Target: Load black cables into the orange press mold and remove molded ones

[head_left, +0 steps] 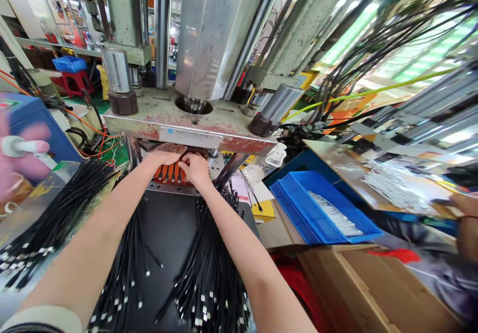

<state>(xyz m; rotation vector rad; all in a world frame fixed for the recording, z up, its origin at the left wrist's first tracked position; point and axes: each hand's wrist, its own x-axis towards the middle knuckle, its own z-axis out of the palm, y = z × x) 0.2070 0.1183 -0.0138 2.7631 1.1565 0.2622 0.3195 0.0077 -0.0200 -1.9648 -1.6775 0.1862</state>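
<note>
Under the press plate [149, 124] sits an orange-brown mould block [170, 172] with several black cable ends lying side by side in it. My left hand [169, 155] rests flat over the left and rear part of this block, its fingers stretched out to the right. Close beside it, my right hand [194, 167] is bent with thumb and fingertips pinched at a black cable [183, 155] on the block's right side. The exact fingertip contact is partly hidden. Bundles of black cables [212, 273] with silvery plugs hang below both forearms.
More black cables [63, 213] lie on the left. A blue tray [287, 193] holding white cables stands at the right, above a cardboard box [351, 283]. Steel columns [162, 34] frame the press. Blurred hands of other people show at both sides.
</note>
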